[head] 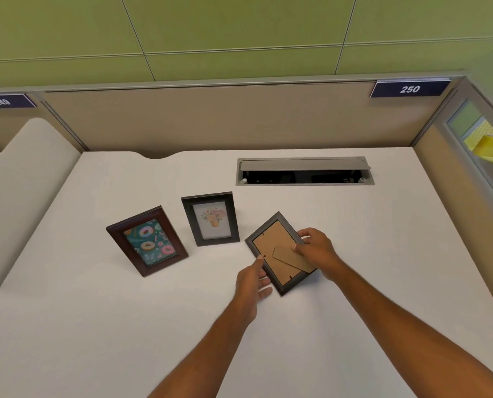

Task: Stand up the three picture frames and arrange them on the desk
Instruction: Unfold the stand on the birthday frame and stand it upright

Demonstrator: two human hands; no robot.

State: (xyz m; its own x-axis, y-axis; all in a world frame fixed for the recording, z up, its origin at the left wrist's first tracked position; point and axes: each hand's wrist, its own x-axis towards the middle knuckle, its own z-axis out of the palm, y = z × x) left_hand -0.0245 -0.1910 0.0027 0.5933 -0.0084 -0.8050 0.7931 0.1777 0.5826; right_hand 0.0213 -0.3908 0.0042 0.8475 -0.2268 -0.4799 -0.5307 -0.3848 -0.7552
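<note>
Both hands (315,248) on the face-down third frame (274,242).

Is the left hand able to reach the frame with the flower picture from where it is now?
Probably yes. The left hand rests on the face-down frame, and only bare desk lies between it and the flower frame, which stands nearby.

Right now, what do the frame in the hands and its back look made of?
The held frame: dark brown rim, matte, probably wood or a wood-look composite. Its back panel looks like plain tan fibreboard or cardboard, dull and unprinted. The prop flap under the right hand matches that.
</note>
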